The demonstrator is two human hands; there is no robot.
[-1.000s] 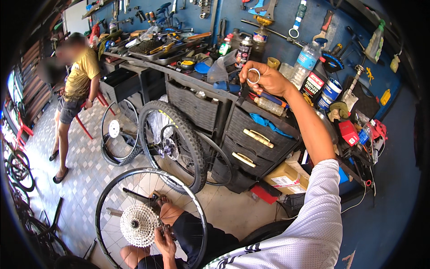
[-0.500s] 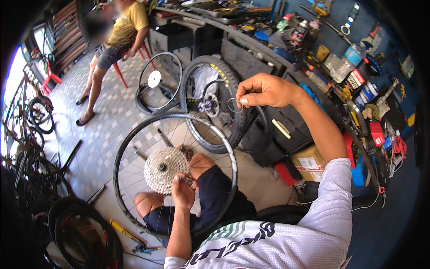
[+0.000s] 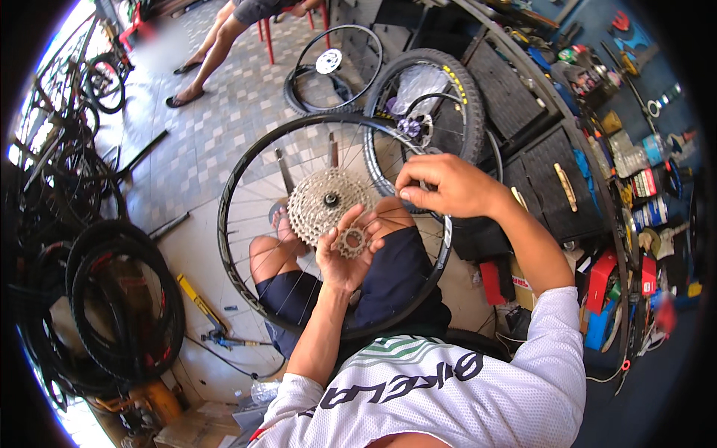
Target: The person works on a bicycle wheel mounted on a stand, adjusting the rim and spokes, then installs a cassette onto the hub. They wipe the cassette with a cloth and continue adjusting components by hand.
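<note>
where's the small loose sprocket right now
Near the middle of the head view, the small sprocket is in the person's left hand, just to the lower right of the large cassette.

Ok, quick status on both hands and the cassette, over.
Left hand open, palm up, small sprocket lying on it. Right hand curled, contents hidden. Cassette on spoked wheel, lower-right edge partly blocked by left hand.

Patterned tile floor (image 3: 205, 142), blue wall (image 3: 595, 28), black drawer cabinet (image 3: 541, 170).

Bike workshop: wheels (image 3: 223, 220), tools (image 3: 667, 98)
</note>
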